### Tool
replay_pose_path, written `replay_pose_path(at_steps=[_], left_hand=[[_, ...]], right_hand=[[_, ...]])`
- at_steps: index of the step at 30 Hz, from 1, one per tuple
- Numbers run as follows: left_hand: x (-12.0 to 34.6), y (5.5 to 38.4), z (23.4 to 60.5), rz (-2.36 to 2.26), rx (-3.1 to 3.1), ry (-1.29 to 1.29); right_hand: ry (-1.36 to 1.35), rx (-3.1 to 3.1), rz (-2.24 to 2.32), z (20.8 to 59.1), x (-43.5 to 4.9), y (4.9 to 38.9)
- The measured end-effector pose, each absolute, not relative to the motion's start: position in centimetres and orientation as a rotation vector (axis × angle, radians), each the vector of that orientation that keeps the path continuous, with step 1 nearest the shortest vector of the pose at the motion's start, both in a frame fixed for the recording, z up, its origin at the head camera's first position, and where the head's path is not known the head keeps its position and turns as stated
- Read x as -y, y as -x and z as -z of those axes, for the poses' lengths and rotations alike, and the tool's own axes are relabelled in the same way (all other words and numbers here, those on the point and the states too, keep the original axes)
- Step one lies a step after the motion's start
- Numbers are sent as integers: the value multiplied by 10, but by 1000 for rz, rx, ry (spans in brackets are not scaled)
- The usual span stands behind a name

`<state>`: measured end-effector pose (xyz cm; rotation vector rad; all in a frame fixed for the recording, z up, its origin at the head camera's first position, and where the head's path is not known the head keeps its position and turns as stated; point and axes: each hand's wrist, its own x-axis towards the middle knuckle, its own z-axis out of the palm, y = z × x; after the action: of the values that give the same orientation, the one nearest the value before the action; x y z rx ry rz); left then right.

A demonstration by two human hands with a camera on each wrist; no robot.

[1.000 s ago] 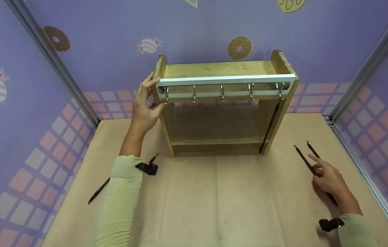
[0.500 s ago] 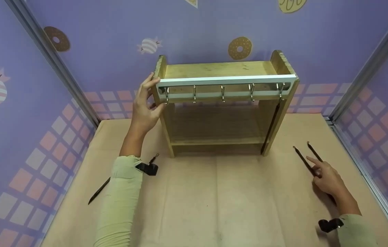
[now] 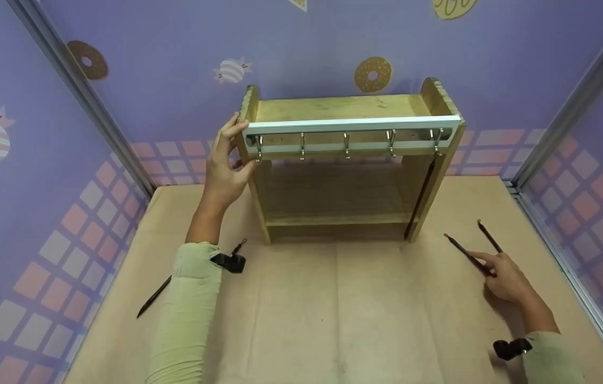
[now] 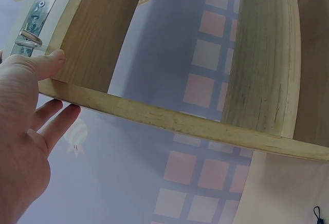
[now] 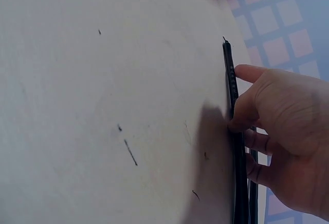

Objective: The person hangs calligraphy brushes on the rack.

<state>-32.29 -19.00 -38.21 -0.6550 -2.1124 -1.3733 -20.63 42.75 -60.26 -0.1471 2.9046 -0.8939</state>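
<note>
A wooden shelf (image 3: 341,219) stands upright at the back, with a white rail (image 3: 328,126) of several metal hooks across its front. My left hand (image 3: 224,176) grips the shelf's upper left side panel, thumb in front and fingers on the outer face, as the left wrist view shows. From the rightmost hook hangs a slim black stick (image 3: 420,197). At the right, my right hand (image 3: 508,280) pinches a second black stick (image 5: 230,70) with a small end loop, low over the table. Another looped black stick (image 3: 489,236) lies just beyond that hand, partly hidden by it.
On the left of the table (image 3: 301,320), a further black stick (image 3: 153,297) lies partly under my left forearm. Patterned purple walls (image 3: 301,48) with metal frame posts close in the back and both sides. The shelf's back stands near the rear wall.
The right hand has shifted slightly left, and the looped end of its stick has swung left, away from the other stick. The left hand and shelf stay put.
</note>
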Motion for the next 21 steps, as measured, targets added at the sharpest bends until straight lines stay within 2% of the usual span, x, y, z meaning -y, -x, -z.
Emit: replay_pose_path(at_steps=[21], left_hand=[[189,323,383,1391,2100,657]], right_hand=[[89,-2945,952,588,-427,209]])
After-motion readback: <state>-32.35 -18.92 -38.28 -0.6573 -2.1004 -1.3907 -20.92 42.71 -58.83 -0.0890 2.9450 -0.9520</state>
